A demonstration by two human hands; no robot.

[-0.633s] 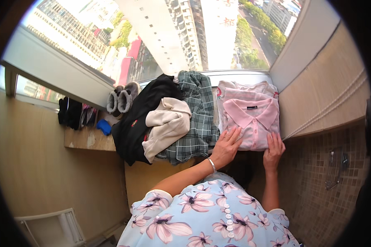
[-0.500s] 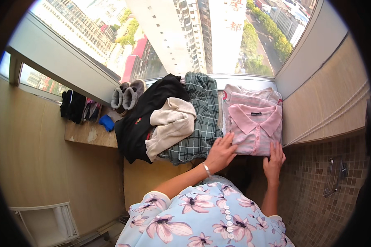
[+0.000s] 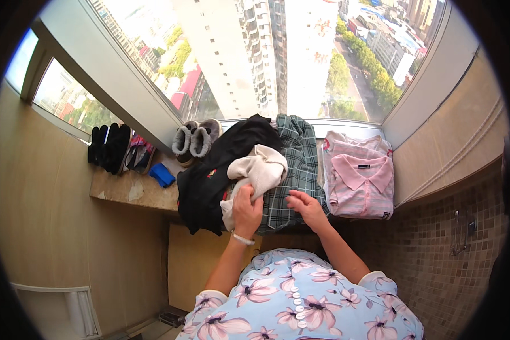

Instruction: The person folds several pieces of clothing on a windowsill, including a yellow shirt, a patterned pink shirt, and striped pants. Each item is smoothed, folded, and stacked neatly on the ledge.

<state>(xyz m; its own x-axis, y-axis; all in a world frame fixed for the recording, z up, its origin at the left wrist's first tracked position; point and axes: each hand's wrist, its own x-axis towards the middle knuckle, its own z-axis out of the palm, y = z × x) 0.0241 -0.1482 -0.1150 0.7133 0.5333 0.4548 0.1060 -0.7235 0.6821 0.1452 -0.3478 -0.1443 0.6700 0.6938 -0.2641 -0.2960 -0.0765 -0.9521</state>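
Observation:
My left hand is closed on the near side of a cream knit garment, its fingers curled into the cloth. That garment lies crumpled over a black garment and the edge of a green plaid shirt. Just above the plaid cloth, my right hand is held with its fingers apart and nothing in them. To its right, a folded pink striped polo shirt lies flat on a white folded garment.
The clothes rest on a stone window ledge. Grey fur-lined boots, black shoes and a small blue item stand along its left. A cord hangs by the right wall, near a metal holder on mosaic tiles.
Both hands have left the folded pink polo shirt and moved left. My left hand has taken hold of the cream garment; my right hand hovers over the plaid shirt. The view has shifted.

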